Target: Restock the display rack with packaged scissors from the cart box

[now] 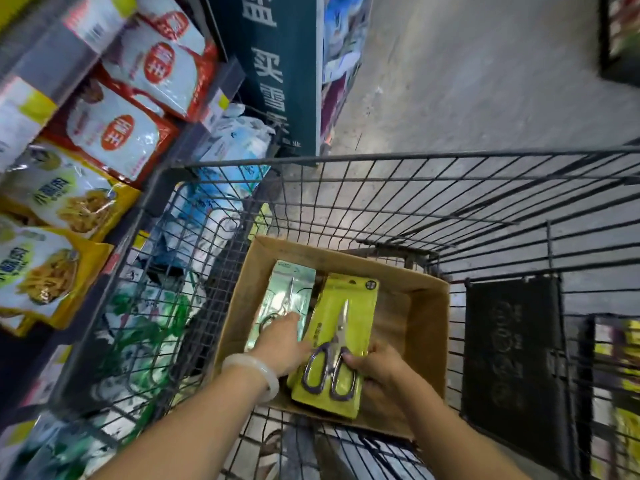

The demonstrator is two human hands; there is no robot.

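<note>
Both hands down in a cardboard box (427,306) that sits inside a wire shopping cart (450,188). Right hand (375,370) grips the lower right edge of a yellow-green scissors pack (341,327), thumb on the front by the handle rings, other fingers hidden behind the pack; the pack is tilted, its top leaning toward the far side of the box. The scissors in it have grey-purple handles and point up. Left hand (282,342) lies palm down with fingers fairly straight, reaching over a pale teal scissors pack (289,294) just left of the yellow one; fingertips touch its front, thumb side touches the yellow pack's left edge, cannot tell if it pinches anything. A white bangle (254,374) on the left wrist. More yellow packs seem stacked under the held one. Left of the cart, store shelves (166,174) with red-and-white bags (117,133) and yellow snack bags (65,199), blurred. A dark green sign (273,74) with white characters stands beyond the cart; grey floor (485,81) to the right.
</note>
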